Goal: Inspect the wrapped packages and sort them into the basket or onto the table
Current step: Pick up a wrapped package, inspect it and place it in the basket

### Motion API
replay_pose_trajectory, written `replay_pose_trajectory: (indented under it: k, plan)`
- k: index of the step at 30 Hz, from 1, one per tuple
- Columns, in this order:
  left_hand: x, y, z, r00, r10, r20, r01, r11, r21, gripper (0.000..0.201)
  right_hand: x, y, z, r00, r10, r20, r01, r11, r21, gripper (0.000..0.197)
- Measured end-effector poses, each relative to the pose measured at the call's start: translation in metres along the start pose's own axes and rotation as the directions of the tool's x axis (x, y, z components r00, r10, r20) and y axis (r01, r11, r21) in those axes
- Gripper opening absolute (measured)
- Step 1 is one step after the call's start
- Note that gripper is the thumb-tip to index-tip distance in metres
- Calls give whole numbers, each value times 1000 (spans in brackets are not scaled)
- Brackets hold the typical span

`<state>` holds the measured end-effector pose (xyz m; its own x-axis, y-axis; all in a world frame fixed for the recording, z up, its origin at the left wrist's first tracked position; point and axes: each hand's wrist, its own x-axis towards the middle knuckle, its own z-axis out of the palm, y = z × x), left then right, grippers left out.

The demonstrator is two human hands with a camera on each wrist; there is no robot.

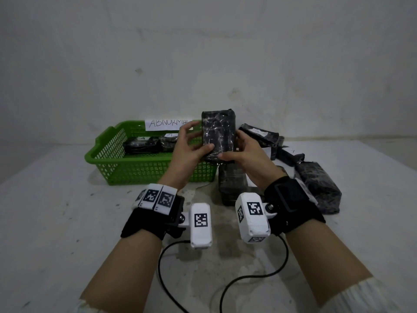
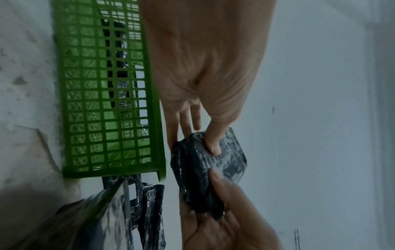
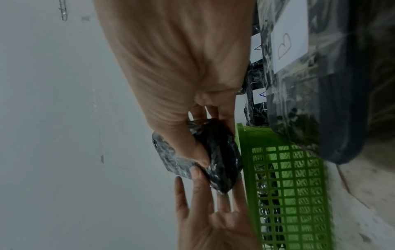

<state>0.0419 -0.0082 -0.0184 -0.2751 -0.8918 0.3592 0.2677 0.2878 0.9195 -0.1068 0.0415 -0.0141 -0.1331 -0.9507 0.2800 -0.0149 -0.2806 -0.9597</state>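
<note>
I hold a black plastic-wrapped package (image 1: pixel 217 134) upright in the air between both hands, in front of the basket's right end. My left hand (image 1: pixel 199 138) pinches its lower left side, thumb on the front and fingers spread behind. My right hand (image 1: pixel 235 147) grips the lower right edge, thumb at the bottom front. In the left wrist view the left thumb (image 2: pixel 213 145) presses on the package (image 2: pixel 228 162). In the right wrist view the right thumb (image 3: pixel 198 155) lies across the package (image 3: pixel 222 152). No label shows on the facing side.
A green mesh basket (image 1: pixel 108 154) labelled ABNORMAL stands at the back left with two wrapped packages (image 1: pixel 141 144) inside. Several more wrapped packages (image 1: pixel 318 186) lie on the table to the right, one with a heart label (image 3: pixel 290 44). Black cables (image 1: pixel 162 263) run beneath my wrists.
</note>
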Motion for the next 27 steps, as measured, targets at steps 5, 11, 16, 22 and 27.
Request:
replay_pose_trajectory:
  k: [5, 11, 16, 22, 27]
  plan:
    - [-1, 10, 2, 975, 216, -51, -180, 903, 390, 33, -2, -4, 3, 998, -46, 32, 46, 999, -15, 63]
    - [-7, 21, 3, 999, -42, 27, 42, 999, 17, 22, -7, -14, 4, 996, -76, 40, 77, 997, -17, 29]
    - [-8, 17, 0, 996, -92, -18, 93, 994, 61, 42, -11, -17, 1, 992, -76, 101, 89, 988, -129, 26]
    - [-10, 21, -3, 988, -152, 17, 151, 987, 56, 32, -5, -14, -1, 985, -67, -160, 61, 997, -42, 24]
    - [-13, 20, -2, 982, -169, 84, 160, 982, 102, 32, -6, -9, 5, 999, 30, -10, -30, 999, -14, 41]
